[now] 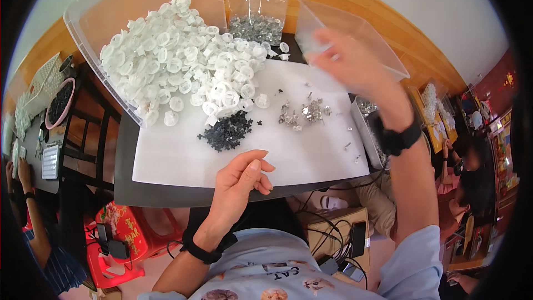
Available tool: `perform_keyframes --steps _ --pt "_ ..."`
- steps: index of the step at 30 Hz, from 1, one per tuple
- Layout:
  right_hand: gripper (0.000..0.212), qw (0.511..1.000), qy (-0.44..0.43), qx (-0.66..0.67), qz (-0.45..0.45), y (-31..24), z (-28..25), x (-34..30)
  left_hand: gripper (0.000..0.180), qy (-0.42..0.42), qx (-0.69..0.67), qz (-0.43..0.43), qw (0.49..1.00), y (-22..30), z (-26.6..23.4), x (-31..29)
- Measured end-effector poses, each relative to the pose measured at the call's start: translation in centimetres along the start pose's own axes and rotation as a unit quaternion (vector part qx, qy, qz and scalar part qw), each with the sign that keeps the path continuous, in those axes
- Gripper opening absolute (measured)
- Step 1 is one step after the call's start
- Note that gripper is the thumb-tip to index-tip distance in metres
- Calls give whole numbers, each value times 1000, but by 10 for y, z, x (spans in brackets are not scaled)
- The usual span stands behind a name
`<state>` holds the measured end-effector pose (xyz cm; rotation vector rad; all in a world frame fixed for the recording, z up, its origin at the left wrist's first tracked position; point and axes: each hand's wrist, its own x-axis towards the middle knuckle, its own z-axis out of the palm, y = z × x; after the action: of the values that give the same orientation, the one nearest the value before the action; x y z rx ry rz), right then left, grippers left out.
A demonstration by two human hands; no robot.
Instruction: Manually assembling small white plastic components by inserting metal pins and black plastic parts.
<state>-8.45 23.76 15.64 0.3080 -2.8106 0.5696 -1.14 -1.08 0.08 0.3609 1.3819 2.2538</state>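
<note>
The left hand (244, 178) was at the centre of the frame, above the near edge of a white flat sheet (177, 164) on a dark-topped bench (125, 158). Its thumb and fingers were bent close together; whether they pinched something small could not be told. The right hand (347, 61), blurred, was at the upper right, in front of a clear, box-shaped plastic bin (369, 39). A whitish speck showed by its fingers, but whether it gripped anything could not be told.

A large heap of white, round plastic pieces (177, 58) filled the upper left, spilling from a clear, wide plastic tub (71, 25) onto the sheet. Just below the heap, above the left hand, lay a pile of small black pieces (225, 132). Right of centre, small, shiny silver-coloured pieces (312, 111) lay in a loose cluster, with a few more scattered toward the sheet's right edge. A clear plastic bag of shiny small parts (256, 26) stood at the top centre, between tub and bin. A narrow metal-looking tray (363, 136) stood along the sheet's right side, partly behind the right forearm.
</note>
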Motion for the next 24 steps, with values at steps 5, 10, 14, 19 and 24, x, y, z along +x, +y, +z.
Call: perform_keyframes --steps 5,10,14,19,24 --pt "30 993 -105 -31 -37 -9 83 1 31 -5 14 -11 1000 3 0 1" --pt "20 985 -139 -96 -29 -7 120 13 30 -10 31 -20 999 7 2 1" --pt "12 987 -116 -106 -23 -7 130 14 30 -8 46 -27 999 8 4 0" --pt "13 993 -96 -65 -21 -4 130 8 30 -10 106 -10 994 14 11 -2" --pt "19 994 -90 67 1 -6 107 -2 35 18 64 -2 998 15 9 4"
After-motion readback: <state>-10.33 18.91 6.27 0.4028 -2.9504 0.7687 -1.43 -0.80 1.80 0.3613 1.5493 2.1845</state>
